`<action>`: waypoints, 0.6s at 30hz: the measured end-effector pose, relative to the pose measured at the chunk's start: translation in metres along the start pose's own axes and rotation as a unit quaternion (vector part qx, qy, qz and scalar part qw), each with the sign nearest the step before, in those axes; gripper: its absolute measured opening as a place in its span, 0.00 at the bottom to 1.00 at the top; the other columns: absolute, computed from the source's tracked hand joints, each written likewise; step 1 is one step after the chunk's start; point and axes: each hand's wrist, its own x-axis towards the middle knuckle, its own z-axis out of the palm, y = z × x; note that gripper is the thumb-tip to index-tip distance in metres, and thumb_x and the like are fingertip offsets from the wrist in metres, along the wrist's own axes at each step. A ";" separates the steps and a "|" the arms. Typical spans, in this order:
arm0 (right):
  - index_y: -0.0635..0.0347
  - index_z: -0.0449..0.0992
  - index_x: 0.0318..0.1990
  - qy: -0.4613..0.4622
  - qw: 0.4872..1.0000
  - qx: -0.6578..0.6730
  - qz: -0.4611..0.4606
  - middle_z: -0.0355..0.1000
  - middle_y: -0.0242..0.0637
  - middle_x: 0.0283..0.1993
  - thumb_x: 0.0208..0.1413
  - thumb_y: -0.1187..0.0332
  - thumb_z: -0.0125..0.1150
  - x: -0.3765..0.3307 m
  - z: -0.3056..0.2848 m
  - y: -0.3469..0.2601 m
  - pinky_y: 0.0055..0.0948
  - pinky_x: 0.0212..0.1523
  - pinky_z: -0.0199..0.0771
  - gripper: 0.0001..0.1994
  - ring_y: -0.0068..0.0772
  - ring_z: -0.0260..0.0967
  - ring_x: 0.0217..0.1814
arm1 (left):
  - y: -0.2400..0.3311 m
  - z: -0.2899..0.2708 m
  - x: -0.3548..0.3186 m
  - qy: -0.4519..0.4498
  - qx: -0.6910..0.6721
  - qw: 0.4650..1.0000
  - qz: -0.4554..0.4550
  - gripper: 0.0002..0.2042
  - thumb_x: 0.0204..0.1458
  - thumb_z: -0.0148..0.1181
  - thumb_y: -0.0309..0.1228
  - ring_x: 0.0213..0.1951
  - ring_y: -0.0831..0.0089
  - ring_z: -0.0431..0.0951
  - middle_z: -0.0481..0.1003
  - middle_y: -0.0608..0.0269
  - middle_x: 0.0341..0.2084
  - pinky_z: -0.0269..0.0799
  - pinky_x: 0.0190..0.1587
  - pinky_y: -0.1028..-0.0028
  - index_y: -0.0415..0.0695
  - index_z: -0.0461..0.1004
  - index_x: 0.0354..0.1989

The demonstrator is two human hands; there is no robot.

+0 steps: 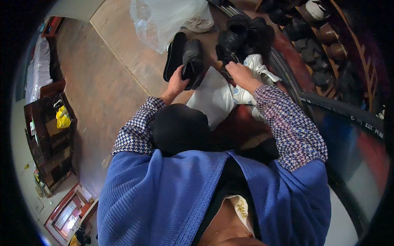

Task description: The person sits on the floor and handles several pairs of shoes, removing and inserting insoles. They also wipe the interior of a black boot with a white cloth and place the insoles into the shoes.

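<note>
- Your left hand (177, 83) pinches the near end of a black shoe (192, 51), fingers closed on its edge
- That shoe sits on the brown floor (102, 94), just right of a second black shoe (175, 53)
- Your right hand (243, 76) is at a dark shoe (223, 54) by the dark footwear heap (242, 35); whether its fingers pinch, you cannot tell from this view
- White sneakers (244, 96) lie beside your right wrist, a white sheet (209, 96) between your hands
- Clear plastic bag (150, 22) beyond the pair; loaded shoe rack (331, 65) off to your right
</note>
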 end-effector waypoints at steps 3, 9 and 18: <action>0.60 0.67 0.34 0.016 0.999 0.039 -0.023 0.65 0.42 0.34 0.48 0.72 0.50 0.005 0.013 0.026 0.42 0.36 0.67 0.06 0.50 0.66 0.38 | -0.019 0.007 0.001 0.024 -0.022 0.998 -0.056 0.22 0.39 0.57 0.26 0.46 0.50 0.69 0.70 0.43 0.41 0.65 0.48 0.63 0.40 0.64 0.48; 0.59 0.67 0.41 0.098 0.988 -0.082 -0.083 0.65 0.43 0.38 0.45 0.73 0.51 0.004 -0.008 -0.024 0.37 0.25 0.72 0.13 0.40 0.71 0.27 | 0.015 -0.003 0.012 -0.004 0.001 0.995 -0.097 0.20 0.40 0.50 0.25 0.43 0.49 0.71 0.71 0.44 0.37 0.65 0.46 0.62 0.40 0.65 0.46; 0.64 0.42 0.63 0.197 0.962 0.137 -0.130 0.39 0.50 0.66 0.37 0.64 0.67 0.001 -0.082 -0.090 0.39 0.56 0.57 0.47 0.49 0.51 0.61 | 0.114 -0.059 0.015 0.012 -0.393 0.915 -0.093 0.18 0.48 0.44 0.22 0.33 0.69 0.74 0.71 0.56 0.39 0.71 0.29 0.77 0.37 0.64 0.50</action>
